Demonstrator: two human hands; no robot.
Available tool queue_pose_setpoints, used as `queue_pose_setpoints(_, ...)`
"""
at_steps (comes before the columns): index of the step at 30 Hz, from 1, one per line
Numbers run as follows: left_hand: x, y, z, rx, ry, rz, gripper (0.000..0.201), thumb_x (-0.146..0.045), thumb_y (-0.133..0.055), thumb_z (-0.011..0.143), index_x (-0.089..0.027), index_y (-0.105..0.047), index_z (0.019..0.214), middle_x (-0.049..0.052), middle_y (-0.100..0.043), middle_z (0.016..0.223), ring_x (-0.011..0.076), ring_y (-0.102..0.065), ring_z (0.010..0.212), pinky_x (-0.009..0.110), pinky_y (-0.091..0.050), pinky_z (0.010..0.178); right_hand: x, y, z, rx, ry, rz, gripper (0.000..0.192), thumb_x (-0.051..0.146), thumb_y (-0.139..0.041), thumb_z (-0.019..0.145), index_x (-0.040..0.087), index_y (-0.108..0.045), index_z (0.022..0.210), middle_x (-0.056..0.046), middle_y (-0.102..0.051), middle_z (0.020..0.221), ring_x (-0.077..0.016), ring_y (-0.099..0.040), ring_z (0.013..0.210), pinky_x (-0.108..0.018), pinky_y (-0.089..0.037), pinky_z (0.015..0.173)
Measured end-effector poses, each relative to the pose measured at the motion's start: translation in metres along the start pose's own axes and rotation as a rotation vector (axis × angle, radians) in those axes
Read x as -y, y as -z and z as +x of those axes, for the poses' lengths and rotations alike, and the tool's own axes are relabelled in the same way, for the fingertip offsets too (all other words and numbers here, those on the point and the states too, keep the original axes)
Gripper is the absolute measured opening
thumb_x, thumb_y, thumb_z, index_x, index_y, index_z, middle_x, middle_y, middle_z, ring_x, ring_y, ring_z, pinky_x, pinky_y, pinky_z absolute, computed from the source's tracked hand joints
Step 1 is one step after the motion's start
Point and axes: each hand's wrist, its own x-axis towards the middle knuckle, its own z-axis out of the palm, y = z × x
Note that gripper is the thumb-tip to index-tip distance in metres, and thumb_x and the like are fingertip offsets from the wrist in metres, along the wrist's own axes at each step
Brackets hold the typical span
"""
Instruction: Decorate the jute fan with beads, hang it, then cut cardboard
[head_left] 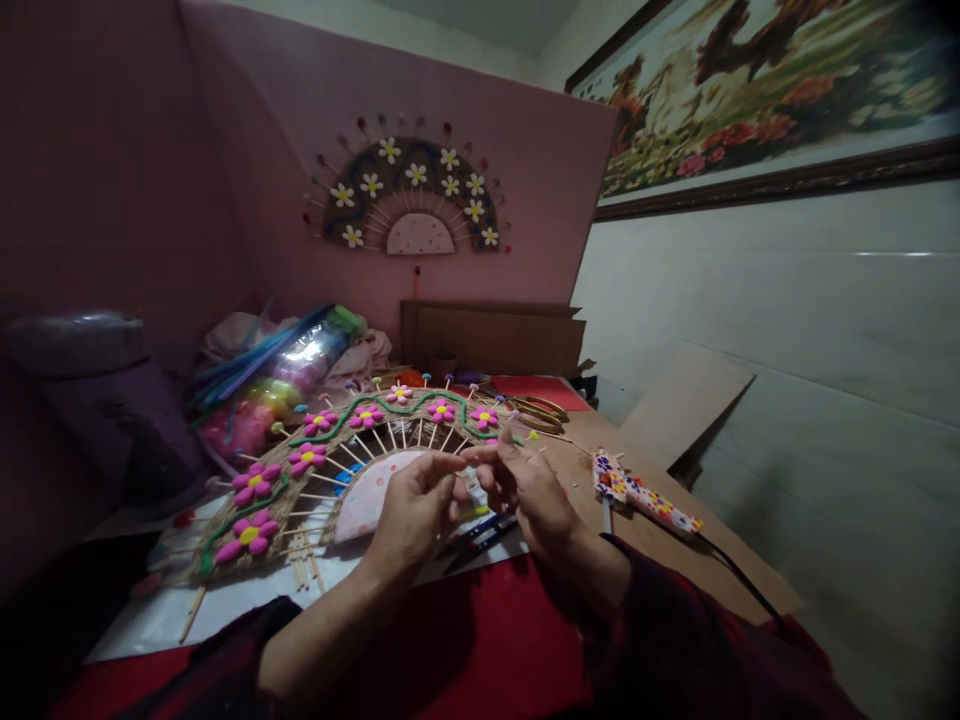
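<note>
Hands (412, 505) (536, 490) near right edge of fan (366, 416)

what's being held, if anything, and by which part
It cannot be told: the left hand and right hand nearly meet, and anything pinched there is too small to tell.

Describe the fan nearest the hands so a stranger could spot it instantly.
Start at the pink wall; below it, just beyond the person's left hand, spreads a half-round fan. Its petals are pink; the wall fan has white ones.
</note>
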Motion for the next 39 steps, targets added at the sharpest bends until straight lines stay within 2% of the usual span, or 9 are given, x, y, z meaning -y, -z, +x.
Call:
queue_pose_setpoints(5, -0.001, 0.007, 0.000, -0.133, -0.245, 0.288, 0.019, -0.022, -0.068, 0.067, -0.016, -0.068, 0.086, 0.000, -0.064, 0.059, 0.0125, -0.056, 0.053, 0.023, -0.044, 0.051, -0.001, 0.000, -0.002, 0.092, -0.124, 0.051, 0.066, 0.073, -0.047, 0.074, 0.010, -0.068, 0.081, 0.004, -0.043, 0.049, -0.0063, -0.033, 0.041, -0.021, -0.023, 0.040)
queue_pose_setpoints(9, -0.003, 0.015, 0.000, -0.108, -0.588, 0.648, 0.010, -0.018, -0.062, 0.074, -0.020, -0.072, 0.077, 0.004, -0.070, 0.072, 0.0165, -0.062, 0.068, 0.029, -0.046, 0.067, 0.001, 0.000, -0.005, 0.277, -0.236, 0.162, 0.072, 0.076, -0.038, 0.076, 0.011, -0.067, 0.088, 0.008, -0.031, 0.046, -0.0061, -0.023, 0.039, -0.022, -0.022, 0.042)
queue_pose_setpoints(11, -0.005, 0.016, -0.001, -0.104, -0.639, 0.680, 0.010, -0.019, -0.060, 0.075, -0.020, -0.070, 0.072, 0.004, -0.069, 0.071, 0.0165, -0.061, 0.068, 0.028, -0.046, 0.067, 0.004, 0.000, -0.006, 0.298, -0.233, 0.178, 0.073, 0.076, -0.035, 0.077, 0.012, -0.068, 0.090, 0.007, -0.031, 0.046, -0.0066, -0.023, 0.040, -0.023, -0.021, 0.043)
queue_pose_setpoints(13, -0.007, 0.016, -0.002, -0.140, -0.551, 0.613, 0.013, -0.024, -0.059, 0.077, -0.019, -0.066, 0.067, 0.001, -0.062, 0.060, 0.0132, -0.055, 0.056, 0.025, -0.044, 0.057, 0.006, -0.001, -0.007, 0.284, -0.201, 0.178, 0.073, 0.075, -0.034, 0.078, 0.012, -0.069, 0.090, 0.006, -0.035, 0.047, -0.0070, -0.025, 0.041, -0.023, -0.021, 0.044)
queue_pose_setpoints(17, -0.012, 0.014, -0.001, -0.190, -0.202, 0.269, 0.025, -0.038, -0.058, 0.079, -0.017, -0.058, 0.065, -0.005, -0.045, 0.047, 0.0061, -0.034, 0.036, 0.018, -0.027, 0.036, 0.008, -0.002, -0.008, 0.227, -0.122, 0.155, 0.065, 0.071, -0.040, 0.079, 0.013, -0.070, 0.085, 0.003, -0.041, 0.051, -0.0077, -0.031, 0.044, -0.023, -0.023, 0.045)
queue_pose_setpoints(23, -0.015, 0.004, -0.008, 0.077, 0.068, -0.084, 0.031, -0.041, -0.067, 0.072, -0.013, -0.055, 0.066, -0.007, -0.042, 0.045, 0.0020, -0.026, 0.036, 0.016, -0.015, 0.036, 0.006, -0.003, -0.008, 0.078, 0.111, -0.081, 0.026, 0.041, -0.067, 0.075, 0.016, -0.067, 0.080, 0.005, -0.048, 0.055, -0.0053, -0.034, 0.043, -0.021, -0.023, 0.043)
queue_pose_setpoints(26, -0.014, 0.000, -0.011, 0.129, 0.111, -0.128, 0.030, -0.038, -0.070, 0.069, -0.013, -0.054, 0.065, -0.005, -0.047, 0.050, 0.0014, -0.030, 0.038, 0.016, -0.017, 0.038, 0.003, -0.002, -0.007, 0.082, 0.138, -0.138, 0.026, 0.041, -0.065, 0.075, 0.015, -0.064, 0.075, 0.005, -0.047, 0.052, -0.0059, -0.035, 0.043, -0.021, -0.025, 0.042)
queue_pose_setpoints(31, -0.011, 0.000, -0.010, 0.098, 0.135, -0.151, 0.027, -0.035, -0.073, 0.066, -0.013, -0.060, 0.075, -0.002, -0.057, 0.057, 0.0014, -0.033, 0.038, 0.016, -0.020, 0.037, 0.001, 0.001, -0.004, 0.068, 0.125, -0.115, 0.031, 0.044, -0.070, 0.069, 0.016, -0.059, 0.067, 0.006, -0.045, 0.048, -0.0055, -0.035, 0.041, -0.020, -0.025, 0.040)
queue_pose_setpoints(39, -0.020, -0.003, -0.015, 0.032, -0.014, -0.049, 0.019, -0.028, -0.075, 0.062, -0.013, -0.071, 0.073, -0.003, -0.054, 0.047, 0.0030, -0.036, 0.038, 0.016, -0.024, 0.036, -0.002, 0.004, -0.001, 0.218, 0.005, 0.021, 0.046, 0.053, -0.077, 0.059, 0.016, -0.050, 0.055, 0.007, -0.044, 0.043, -0.0046, -0.033, 0.037, -0.020, -0.020, 0.038)
